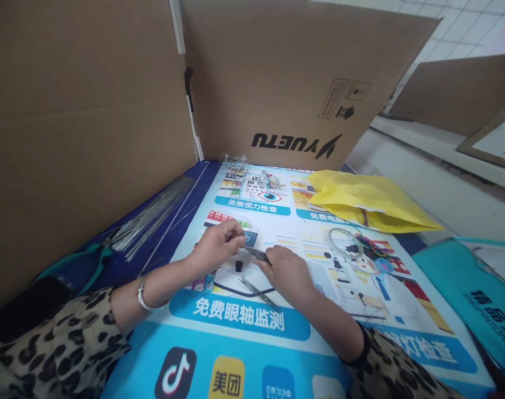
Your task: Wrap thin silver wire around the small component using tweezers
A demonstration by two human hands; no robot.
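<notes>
Beyond the short wires (pixel 259 293), the right hand (pixel 291 274) grips a dark tool (pixel 258 254) toward the narrowly pinched left hand (pixel 219 244), contents unclear, likely fine work needing steady alignment.

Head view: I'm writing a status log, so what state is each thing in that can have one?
Left hand: fingertips pinched together
Right hand: closed around the dark tool
Dark tool: held, tip toward left hand
Teal-handled pliers: lying, handles spread
Long wires: loose, fanned
Short wires: loose, crossing
Coloured cords: looped loosely
Yellow bag: lying down, creased
Printed cardboard panel: standing
</notes>
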